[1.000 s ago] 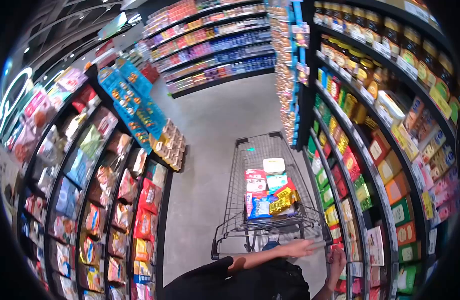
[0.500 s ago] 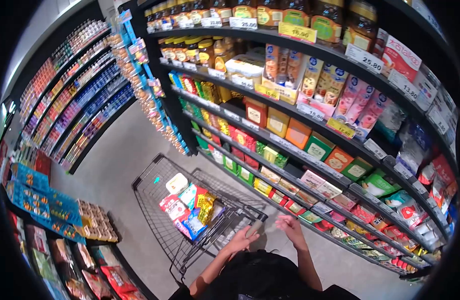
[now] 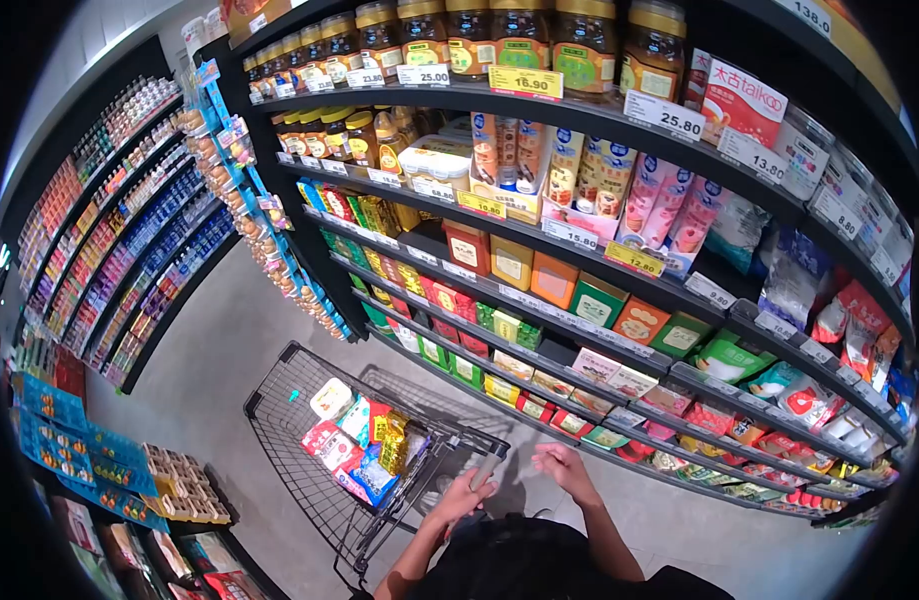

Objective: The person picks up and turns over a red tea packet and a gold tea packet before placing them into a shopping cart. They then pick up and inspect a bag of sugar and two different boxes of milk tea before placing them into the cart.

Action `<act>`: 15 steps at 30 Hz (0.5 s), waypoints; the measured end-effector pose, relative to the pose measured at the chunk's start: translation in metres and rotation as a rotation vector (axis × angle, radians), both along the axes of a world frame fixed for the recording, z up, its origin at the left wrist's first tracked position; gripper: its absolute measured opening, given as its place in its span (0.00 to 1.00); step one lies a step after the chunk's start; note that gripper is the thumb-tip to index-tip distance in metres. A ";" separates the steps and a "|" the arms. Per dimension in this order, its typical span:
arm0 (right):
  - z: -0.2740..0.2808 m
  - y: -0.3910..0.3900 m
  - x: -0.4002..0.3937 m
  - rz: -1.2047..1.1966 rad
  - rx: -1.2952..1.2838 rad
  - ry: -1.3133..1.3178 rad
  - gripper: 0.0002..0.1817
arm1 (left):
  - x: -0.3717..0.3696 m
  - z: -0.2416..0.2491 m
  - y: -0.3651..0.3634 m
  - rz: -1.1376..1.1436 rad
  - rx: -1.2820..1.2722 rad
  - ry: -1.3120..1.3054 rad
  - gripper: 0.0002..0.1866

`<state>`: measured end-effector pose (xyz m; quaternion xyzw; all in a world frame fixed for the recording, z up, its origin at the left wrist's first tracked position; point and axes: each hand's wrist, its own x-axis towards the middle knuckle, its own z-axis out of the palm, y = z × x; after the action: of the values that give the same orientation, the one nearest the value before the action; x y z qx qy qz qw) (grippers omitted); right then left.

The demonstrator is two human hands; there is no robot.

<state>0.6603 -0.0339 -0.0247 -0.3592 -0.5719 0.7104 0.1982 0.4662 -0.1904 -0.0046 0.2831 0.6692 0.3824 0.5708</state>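
One cart, two hands: left gripping, right free.

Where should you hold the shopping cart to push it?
Hold the shopping cart by its handle bar, coming from behind. That bar runs across the near end, facing the person, while the basket's wire sides are full of packets. The left hand rests on it; the right hand hovers free.

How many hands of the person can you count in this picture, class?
2. The left hand rests on the shopping cart handle; the right hand hangs free beside it, near the lower shelves. No other hands show.
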 end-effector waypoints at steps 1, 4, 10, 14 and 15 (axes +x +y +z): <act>-0.002 0.000 0.001 -0.010 0.013 0.013 0.16 | 0.000 -0.001 0.000 0.002 0.006 0.004 0.17; 0.001 0.000 0.007 -0.022 0.037 0.002 0.16 | 0.000 0.002 0.001 0.017 0.020 -0.001 0.17; 0.002 0.000 0.019 -0.054 0.051 0.022 0.15 | 0.001 -0.001 0.004 0.031 0.006 -0.036 0.18; -0.007 0.001 0.025 -0.067 0.079 0.007 0.15 | 0.000 -0.001 0.004 0.016 0.021 -0.013 0.19; -0.008 0.001 0.025 -0.079 0.067 0.027 0.15 | 0.000 -0.001 0.005 0.013 0.028 -0.006 0.19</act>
<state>0.6854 -0.0332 -0.0325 -0.3649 -0.5779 0.6874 0.2457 0.4660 -0.1858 -0.0057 0.2856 0.6637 0.3964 0.5664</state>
